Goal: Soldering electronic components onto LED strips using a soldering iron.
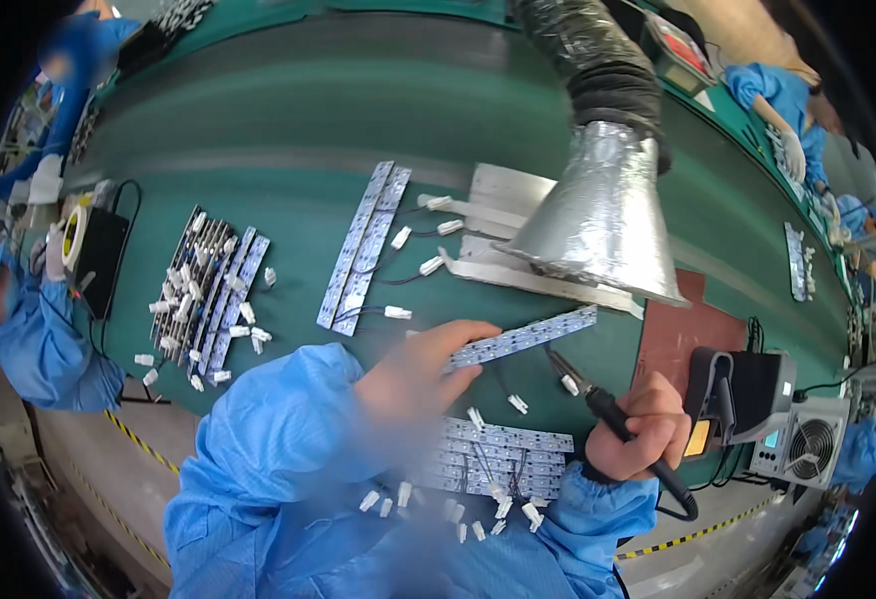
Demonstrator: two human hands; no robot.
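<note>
My left hand [423,364] pinches the left end of a narrow LED strip board [528,337], thumb and fingers on its two long edges. In my right hand [642,434] is a black soldering iron [605,404], gripped like a pen. Its metal tip points up and left to the strip's lower edge; whether it touches cannot be made out. White plugs on thin leads hang below the strip. Close to my body lies a panel of LED strips [498,454] with several white connectors [503,504]. A blurred patch hides part of my left wrist and the panel's left side.
Overhead, a silver fume extraction hood [597,220] hangs above white metal bars [538,280]. LED strips [368,245] and a wired stack [193,280] lie left. At right stand a soldering station [757,389] and a fan unit [807,444] beside a brown mat [687,324]. Other people work nearby.
</note>
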